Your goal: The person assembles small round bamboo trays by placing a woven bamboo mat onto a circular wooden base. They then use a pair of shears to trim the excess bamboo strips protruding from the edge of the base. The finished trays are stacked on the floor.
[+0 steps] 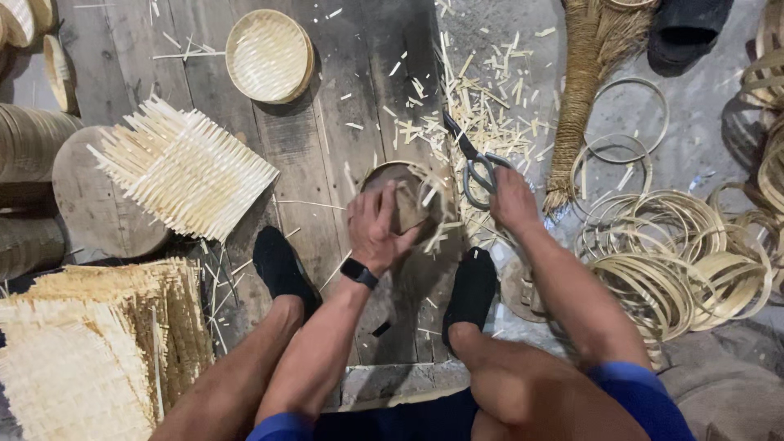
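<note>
1. Basket (406, 200), small and round, sits at frame centre on the plank floor (310, 139), our left hand (377, 229) clamped on it.
2. Our right hand (510, 200) is closed on the scissors (478, 167).
3. We judge the blades could nick our fingers, being so close.
4. Bamboo hoops (670, 261) lie right, woven mats (184, 167) left.

A small black screen, the face of a wristband (359, 271), sits dark on the left wrist; no packages, labels or signs appear anywhere on the workshop floor (327, 147).
</note>
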